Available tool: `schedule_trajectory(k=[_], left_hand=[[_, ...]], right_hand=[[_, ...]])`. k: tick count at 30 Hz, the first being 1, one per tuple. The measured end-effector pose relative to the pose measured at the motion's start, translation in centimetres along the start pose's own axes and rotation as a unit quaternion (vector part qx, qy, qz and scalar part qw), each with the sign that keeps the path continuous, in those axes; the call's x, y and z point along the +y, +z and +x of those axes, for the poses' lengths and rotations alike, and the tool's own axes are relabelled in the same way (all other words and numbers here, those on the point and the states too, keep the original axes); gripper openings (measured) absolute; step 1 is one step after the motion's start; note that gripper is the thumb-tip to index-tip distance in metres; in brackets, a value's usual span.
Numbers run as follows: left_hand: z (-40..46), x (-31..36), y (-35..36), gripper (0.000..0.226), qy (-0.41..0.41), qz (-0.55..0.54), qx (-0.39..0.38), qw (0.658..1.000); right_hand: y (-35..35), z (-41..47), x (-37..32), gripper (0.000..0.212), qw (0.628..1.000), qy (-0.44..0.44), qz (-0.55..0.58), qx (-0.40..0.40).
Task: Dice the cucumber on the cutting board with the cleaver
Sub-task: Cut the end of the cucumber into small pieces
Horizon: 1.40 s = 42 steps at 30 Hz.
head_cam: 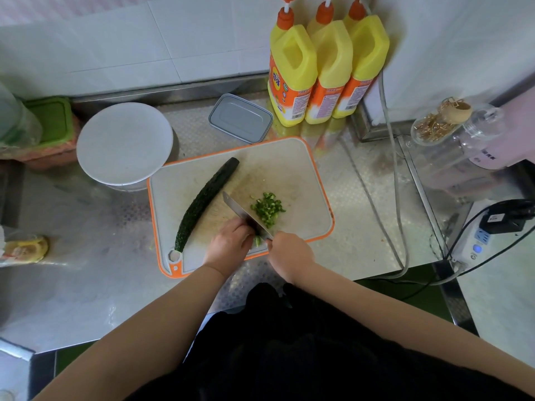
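A long dark green cucumber half (204, 202) lies diagonally on the grey, orange-rimmed cutting board (292, 169). A pile of diced cucumber (267, 209) sits right of the cleaver (241, 211), whose blade stands edge-down on the board. My right hand (289, 253) grips the cleaver's handle at the board's near edge. My left hand (231, 241), fingers curled, holds down a small cucumber piece (257, 241) against the blade's left side; most of that piece is hidden.
A white round lid or plate (124, 143) stands left of the board, a grey rectangular tin (240, 117) behind it. Three yellow bottles (327, 68) line the back wall. Glass jars (440, 123), cables and a power strip (474, 241) crowd the right side.
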<state>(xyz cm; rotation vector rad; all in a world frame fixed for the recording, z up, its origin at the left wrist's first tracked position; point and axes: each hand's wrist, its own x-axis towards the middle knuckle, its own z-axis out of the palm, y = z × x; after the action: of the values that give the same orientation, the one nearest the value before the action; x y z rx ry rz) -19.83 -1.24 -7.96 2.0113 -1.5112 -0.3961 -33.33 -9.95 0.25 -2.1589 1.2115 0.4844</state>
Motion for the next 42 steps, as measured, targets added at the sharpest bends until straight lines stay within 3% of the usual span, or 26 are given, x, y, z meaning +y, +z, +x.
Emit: schedule_trajectory(k=[4,10,13,19,32,37,42], left_hand=[[0.0,-0.1,0.0,0.026,0.005,0.014,0.003,1.0],[-0.3,0.8,-0.4,0.03,-0.005,0.036,0.013,0.999],[-1.2,1.5,-0.6,0.02,-0.028,0.059,0.009,0.998],[-1.7,2.8,0.0,0.024,-0.067,0.098,-0.018,0.993],[-0.7,2.6,0.0,0.019,-0.079,0.056,0.0,0.995],[-0.1,2.8,0.1,0.007,-0.073,0.039,0.004,0.997],[0.3,2.7,0.0,0.029,-0.045,0.032,0.019,0.998]], right_hand=[[-0.9,0.8,0.5,0.04,0.998,0.02,0.053,-0.012],[-0.5,1.4,1.4,0.036,0.985,0.063,0.157,-0.022],[-0.8,1.0,1.5,0.04,0.989,0.053,0.141,-0.005],[-0.9,0.7,1.9,0.041,0.996,0.019,0.083,0.007],[-0.7,-0.8,2.0,0.031,0.998,-0.012,0.053,0.026],[-0.8,-1.1,1.9,0.038,0.999,-0.021,0.021,0.032],[-0.7,-1.2,1.9,0.037,0.999,-0.017,0.014,0.023]])
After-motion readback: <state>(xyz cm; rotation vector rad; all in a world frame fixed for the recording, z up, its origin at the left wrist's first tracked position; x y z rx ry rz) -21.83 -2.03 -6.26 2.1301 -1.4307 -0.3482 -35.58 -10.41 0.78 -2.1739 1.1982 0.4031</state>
